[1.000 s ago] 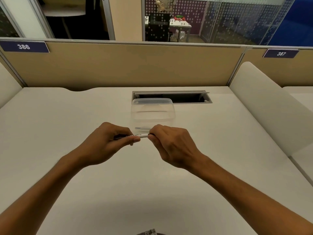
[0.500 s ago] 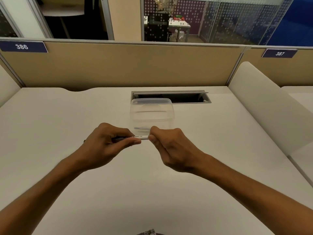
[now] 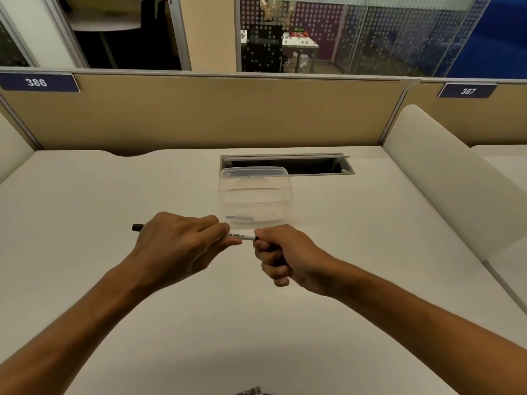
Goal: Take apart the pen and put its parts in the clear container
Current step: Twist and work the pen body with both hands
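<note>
Open-plan office, cubicle row. Pale tabletop (image 3: 356, 252) backed by a tan partition panel (image 3: 228, 115), with numbered desk plates: 386 (image 3: 36, 82) at left, 387 (image 3: 467, 91) at right. Cable-access slot (image 3: 308, 164) cut into the tabletop's far edge. White side dividers (image 3: 445, 178) between stations. Behind the partition, frosted dotted glass walls (image 3: 370, 35) enclose a meeting room.
</note>
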A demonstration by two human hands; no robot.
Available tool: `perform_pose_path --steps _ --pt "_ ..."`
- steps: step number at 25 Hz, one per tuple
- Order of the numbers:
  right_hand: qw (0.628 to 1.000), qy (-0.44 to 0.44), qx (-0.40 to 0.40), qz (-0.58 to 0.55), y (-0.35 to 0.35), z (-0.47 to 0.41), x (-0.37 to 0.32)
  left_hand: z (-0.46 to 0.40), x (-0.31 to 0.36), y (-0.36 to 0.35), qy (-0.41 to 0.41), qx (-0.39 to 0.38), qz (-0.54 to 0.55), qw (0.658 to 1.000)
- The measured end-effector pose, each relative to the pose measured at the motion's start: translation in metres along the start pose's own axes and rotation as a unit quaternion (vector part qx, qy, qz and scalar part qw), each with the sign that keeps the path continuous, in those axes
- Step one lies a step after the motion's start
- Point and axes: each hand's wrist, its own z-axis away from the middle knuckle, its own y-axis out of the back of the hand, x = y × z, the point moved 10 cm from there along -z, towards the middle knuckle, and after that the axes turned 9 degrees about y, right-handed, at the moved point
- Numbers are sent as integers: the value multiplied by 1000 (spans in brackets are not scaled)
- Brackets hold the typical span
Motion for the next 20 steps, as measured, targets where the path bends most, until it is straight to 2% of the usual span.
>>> perform_pose_path --steps 1,2,3,5,6,7,8,10,12,15,17,19,20 --pt "996 59 21 71 4 -1 -9 -4 -5 -1 28 -13 48 998" --pt "971 146 51 180 8 1 -24 -6 -12 -1 62 -18 103 993" --pt "913 243 82 316 8 7 -43 -8 -20 -3 98 -30 159 982" --pt "740 377 112 546 -5 25 -68 -7 -31 -12 145 -68 260 952" --pt "676 414 103 601 -12 31 -73 -6 -32 -16 156 -83 302 937" --pt "634 441 88 629 -18 36 -74 -4 -31 -20 162 -100 338 922" --pt "608 463 82 640 -22 40 -75 -2 -30 -22 167 -117 370 906" --pt "591 493 84 633 -26 45 -79 1 -26 -23 172 -136 407 887" --pt "618 496 95 603 -25 48 -82 0 -24 -16 169 -123 403 891" --pt "719 448 114 520 -19 44 -83 -3 -23 1 155 -78 339 925" --pt "820 384 123 405 -8 35 -78 -5 -15 21 116 -22 224 968" --pt "937 269 95 199 1 20 -60 -5 -4 34 64 18 80 995" --pt "970 199 77 114 2 14 -48 -5 0 35 44 24 28 998"
